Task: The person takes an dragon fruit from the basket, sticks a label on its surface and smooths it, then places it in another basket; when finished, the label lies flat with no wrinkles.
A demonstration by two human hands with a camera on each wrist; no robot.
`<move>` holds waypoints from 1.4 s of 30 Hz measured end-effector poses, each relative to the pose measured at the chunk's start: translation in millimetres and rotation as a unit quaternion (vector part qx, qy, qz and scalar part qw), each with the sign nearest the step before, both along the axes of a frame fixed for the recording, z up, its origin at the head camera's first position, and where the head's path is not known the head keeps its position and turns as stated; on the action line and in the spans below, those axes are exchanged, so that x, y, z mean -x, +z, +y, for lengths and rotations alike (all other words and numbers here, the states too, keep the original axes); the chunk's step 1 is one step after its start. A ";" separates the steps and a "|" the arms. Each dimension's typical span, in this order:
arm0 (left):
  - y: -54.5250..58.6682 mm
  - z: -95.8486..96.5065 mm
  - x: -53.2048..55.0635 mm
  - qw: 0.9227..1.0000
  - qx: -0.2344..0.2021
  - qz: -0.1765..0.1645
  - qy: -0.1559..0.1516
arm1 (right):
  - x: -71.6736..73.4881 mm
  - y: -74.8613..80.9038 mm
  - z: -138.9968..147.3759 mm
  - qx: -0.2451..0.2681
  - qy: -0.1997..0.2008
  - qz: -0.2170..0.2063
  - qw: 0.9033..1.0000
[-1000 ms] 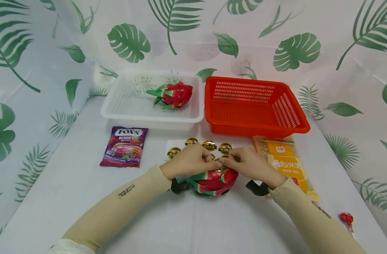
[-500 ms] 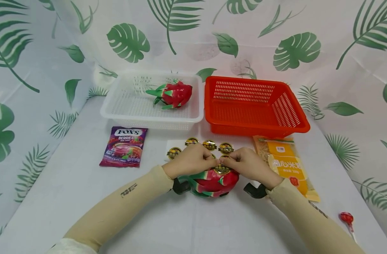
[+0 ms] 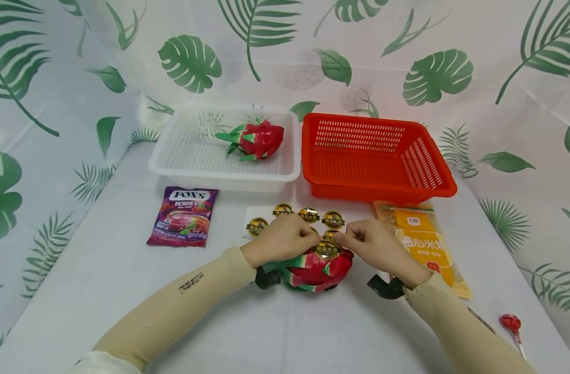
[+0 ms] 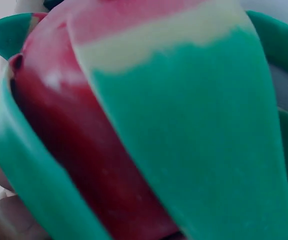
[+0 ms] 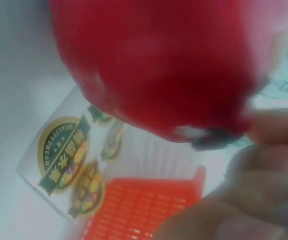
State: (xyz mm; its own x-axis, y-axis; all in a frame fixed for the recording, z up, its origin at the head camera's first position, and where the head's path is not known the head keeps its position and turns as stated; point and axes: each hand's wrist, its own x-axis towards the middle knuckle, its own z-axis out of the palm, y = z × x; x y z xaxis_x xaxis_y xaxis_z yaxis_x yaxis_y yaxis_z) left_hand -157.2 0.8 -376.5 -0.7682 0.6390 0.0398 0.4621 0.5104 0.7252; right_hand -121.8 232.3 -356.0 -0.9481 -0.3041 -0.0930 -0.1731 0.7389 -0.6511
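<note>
A red dragon fruit with green-tipped scales lies on the table in front of me. A round black-and-gold sticker sits on its upper side. My left hand has curled fingers, and its thumb and fingertip pinch at the sticker's left edge. My right hand is just beyond the sticker's upper right, fingers curled, nothing visible in its grip. In the right wrist view the right fingers are close to the fruit's dark end. Behind the fruit lies a white sticker sheet, partly hidden by the hands.
A white basket at the back holds another dragon fruit. Beside it stands a red basket. A purple Fox's candy bag lies left, a yellow food packet right. A red lollipop is near the right edge.
My right hand has let go of the sticker and moved slightly right and away. More of the sticker now shows on the fruit. My left hand has barely moved.
</note>
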 end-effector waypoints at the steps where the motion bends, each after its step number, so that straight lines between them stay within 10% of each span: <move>1: -0.4 0.3 -0.3 1.000 0.000 -0.001 0.001 | -2.0 0.3 1.6 0.003 0.001 -0.003 1.000; 15: -2.1 7.3 -3.0 0.999 0.036 0.029 0.026 | -9.3 -3.1 5.9 0.013 0.024 -0.037 0.999; 28: 1.1 -10.2 -3.6 0.998 0.025 -0.026 -0.046 | -12.7 -8.6 10.7 0.036 0.018 -0.064 0.997; 42: 0.9 -11.4 -3.1 0.997 0.019 -0.049 -0.054 | -14.0 -11.8 18.1 0.087 0.044 -0.087 0.991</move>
State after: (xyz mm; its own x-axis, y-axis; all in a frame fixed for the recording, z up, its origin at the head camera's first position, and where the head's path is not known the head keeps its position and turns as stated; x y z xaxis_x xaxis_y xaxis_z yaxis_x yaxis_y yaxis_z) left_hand -154.2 -10.6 -375.6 -0.6945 0.7171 -0.0580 0.4439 0.4905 0.7499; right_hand -107.8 250.5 -367.7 -0.8912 -0.4108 -0.1921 -0.1059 0.6004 -0.7927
